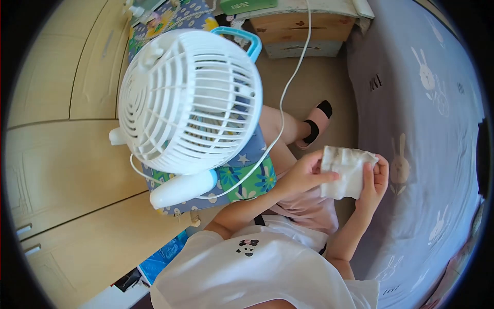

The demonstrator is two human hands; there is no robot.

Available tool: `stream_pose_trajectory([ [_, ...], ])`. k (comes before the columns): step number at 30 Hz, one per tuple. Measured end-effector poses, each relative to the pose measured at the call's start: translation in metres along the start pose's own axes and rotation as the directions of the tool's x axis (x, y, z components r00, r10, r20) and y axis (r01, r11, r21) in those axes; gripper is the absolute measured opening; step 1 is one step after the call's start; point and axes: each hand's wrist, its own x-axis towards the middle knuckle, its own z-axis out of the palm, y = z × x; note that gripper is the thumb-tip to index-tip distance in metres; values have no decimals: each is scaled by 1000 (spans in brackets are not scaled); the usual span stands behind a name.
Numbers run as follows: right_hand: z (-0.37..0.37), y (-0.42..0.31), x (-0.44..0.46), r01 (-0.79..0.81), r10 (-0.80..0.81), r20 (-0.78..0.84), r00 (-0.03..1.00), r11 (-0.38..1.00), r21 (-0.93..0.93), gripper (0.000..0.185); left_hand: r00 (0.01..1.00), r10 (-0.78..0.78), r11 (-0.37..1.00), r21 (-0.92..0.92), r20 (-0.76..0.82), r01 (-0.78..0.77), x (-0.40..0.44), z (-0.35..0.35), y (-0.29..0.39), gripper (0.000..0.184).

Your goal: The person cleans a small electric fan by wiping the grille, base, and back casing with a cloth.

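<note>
White cloth (350,181), head view: held up between both hands above the lap, near the bunny-print fabric (401,165). Left hand (304,176) pinches its left edge, thumb across the front; right hand (374,189) pinches the right edge, thumb also on front. White fan (182,103) at left on surface (247,180) with patterned covering; white cord (310,23) runs alongside.

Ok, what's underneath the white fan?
A patterned blue-and-green cloth shows beneath the white fan. The fan hides part of that cloth, and what supports it is mostly covered, so I can't identify it.
</note>
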Motion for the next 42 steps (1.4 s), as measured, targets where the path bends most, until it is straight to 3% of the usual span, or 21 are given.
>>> stream_pose_trajectory([
  [2, 3, -5, 0, -8, 8, 9, 1000, 999, 34, 34, 1000, -3, 999, 37, -15, 4, -3, 0, 2, 38],
  [4, 2, -17, -1, -65, 84, 208, 975, 993, -99, 40, 1000, 5, 999, -32, 30, -4, -4, -1, -1, 40],
  [9, -31, -1, 0, -99, 139, 167, 976, 968, -232, 29, 999, -20, 998, 66, 49, 17, -7, -1, 4, 29],
  [11, -32, -4, 5, 49, -20, 353, 935, 996, -72, 18, 999, 7, 998, 62, 48, -10, -10, 3, 12, 26],
  [15, -23, -15, 5, 146, -76, 427, 901, 980, -135, 9, 997, -7, 993, 118, 77, -2, -12, -10, 13, 24],
  [19, -23, -24, 7, 84, -24, 504, 864, 992, -97, 19, 988, -32, 983, -172, 150, 59, -14, -12, 16, 20],
  [21, -22, -28, 8, 93, -51, 532, 845, 994, -53, 21, 995, 61, 995, 79, 78, -67, -17, -9, 15, 20],
  [22, -21, -31, 9, 49, -37, 537, 843, 999, -7, 20, 994, 57, 995, 77, 89, -64, -16, -7, 14, 20],
  [24, -13, -29, 4, 0, -24, 545, 838, 999, 44, 22, 983, 165, 893, 412, 78, -182, -18, -4, 17, 25],
  [26, -5, -26, -3, 25, 33, 418, 908, 991, -135, 28, 972, 208, 837, 494, 105, -233, -22, 4, 23, 27],
  [27, -4, -26, 0, 110, 64, 493, 868, 942, -316, 42, 958, 253, 768, 575, 131, -281, -24, 8, 25, 29],
  [30, -16, -17, 4, 227, 121, 655, 746, 879, -420, 41, 971, 235, 782, 584, 50, -220, -43, 19, 25, 50],
  [32, -23, -9, 4, 154, 36, 587, 809, 950, -271, 32, 960, 243, 699, 662, 137, -271, -66, 20, 36, 61],
  [34, -21, -8, 7, 34, -22, 431, 902, 999, -21, 23, 914, 142, 678, 635, 380, -370, -102, 15, 65, 64],
  [36, -7, -19, 14, -36, -19, 348, 937, 988, 152, 28, 747, -12, 770, 483, 665, -418, -140, 1, 106, 63],
  [37, -31, -5, 22, -140, 51, 377, 925, 967, 213, 43, 676, 81, 828, 328, 733, -455, -164, -12, 119, 50],
  [38, -21, -6, 27, -131, 35, 388, 921, 966, 222, 43, 596, 181, 864, 163, 782, -477, -187, -25, 130, 39],
  [39, -6, -11, 31, -206, 95, 378, 921, 942, 266, 47, 555, 233, 777, 191, 799, -600, -185, -28, 178, 29],
  [40, 12, -18, 34, -281, 158, 370, 915, 910, 306, 51, 606, 343, 716, 218, 717, -663, -192, -36, 205, 32],
  [41, 39, -29, 37, -323, 138, 482, 865, 889, 325, 57, 646, 403, 675, 266, 648, -689, -200, -54, 223, 31],
  [42, 62, -36, 39, -392, 152, 553, 819, 853, 345, 59, 749, 616, 480, 637, 246, -604, -206, -47, 222, 31],
])
